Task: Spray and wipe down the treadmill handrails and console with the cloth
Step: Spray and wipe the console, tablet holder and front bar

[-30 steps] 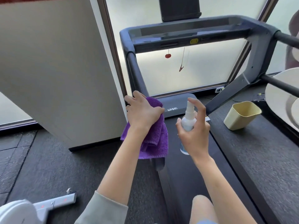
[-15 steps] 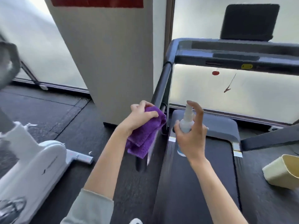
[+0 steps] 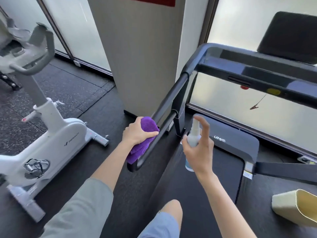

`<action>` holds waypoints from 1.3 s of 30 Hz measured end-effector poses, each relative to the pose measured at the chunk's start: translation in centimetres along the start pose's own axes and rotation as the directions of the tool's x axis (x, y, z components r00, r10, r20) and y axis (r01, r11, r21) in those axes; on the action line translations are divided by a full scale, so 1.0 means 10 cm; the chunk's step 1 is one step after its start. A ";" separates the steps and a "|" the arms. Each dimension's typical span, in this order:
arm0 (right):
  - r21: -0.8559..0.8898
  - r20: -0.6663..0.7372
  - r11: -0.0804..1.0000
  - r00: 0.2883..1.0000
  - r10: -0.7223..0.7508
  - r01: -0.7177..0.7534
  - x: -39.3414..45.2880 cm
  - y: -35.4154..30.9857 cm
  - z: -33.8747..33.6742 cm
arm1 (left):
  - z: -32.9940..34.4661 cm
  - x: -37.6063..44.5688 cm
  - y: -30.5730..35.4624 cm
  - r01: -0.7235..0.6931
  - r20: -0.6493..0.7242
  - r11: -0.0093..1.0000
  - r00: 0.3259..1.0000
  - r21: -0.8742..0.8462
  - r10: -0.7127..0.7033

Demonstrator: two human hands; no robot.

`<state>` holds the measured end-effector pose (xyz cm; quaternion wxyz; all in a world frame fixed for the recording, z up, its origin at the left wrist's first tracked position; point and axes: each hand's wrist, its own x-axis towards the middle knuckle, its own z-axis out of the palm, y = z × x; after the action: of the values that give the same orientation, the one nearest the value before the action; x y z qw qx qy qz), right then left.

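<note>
Purple cloth (image 3: pixel 145 134) bunched under left hand (image 3: pixel 137 133) on black handrail (image 3: pixel 169 102).

Frosted windows (image 3: pixel 240 23) fill the top of the frame, bright with daylight. A pale pillar (image 3: pixel 137 57) stands at center. Dark speckled floor (image 3: pixel 68 90) spreads below, with a white exercise bike (image 3: pixel 56 140) at left.

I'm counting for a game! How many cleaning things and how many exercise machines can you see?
Cleaning things: 2, the cloth and the spray bottle.
Exercise machines: 2, the treadmill and the bike.
Total: 4
</note>
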<state>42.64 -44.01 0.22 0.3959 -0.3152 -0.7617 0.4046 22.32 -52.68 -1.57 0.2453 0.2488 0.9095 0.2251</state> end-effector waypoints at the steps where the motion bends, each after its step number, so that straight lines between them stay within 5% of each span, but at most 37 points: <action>1: 0.003 0.014 1.000 1.000 -0.005 0.005 0.07 0.05 0.05 | 0.01 0.02 0.01 0.006 -0.018 1.000 1.000 0.007 -0.006; 12: 0.066 0.217 0.996 0.973 -0.073 0.060 0.98 0.29 0.47 | 0.19 0.52 0.34 -0.036 -0.145 0.988 0.988 0.152 0.058; 22: 0.023 0.098 0.996 0.992 -0.085 0.083 1.80 0.56 0.18 | 0.20 1.55 1.19 -0.008 0.075 1.000 0.997 -0.005 0.008; 34: 0.018 0.147 1.000 0.989 -0.023 0.020 2.07 0.91 -0.14 | 0.21 2.50 2.06 0.051 0.183 0.999 0.982 -0.018 -0.047; 39: 0.068 0.251 0.997 0.967 -0.047 0.030 2.28 1.04 -0.23 | 0.15 2.48 1.90 0.192 0.405 0.922 0.913 -0.337 -0.042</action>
<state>35.15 -19.98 -0.02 0.3134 -0.2336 -0.7985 0.4577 10.97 -23.54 -0.92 0.4769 0.1818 0.7970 0.3229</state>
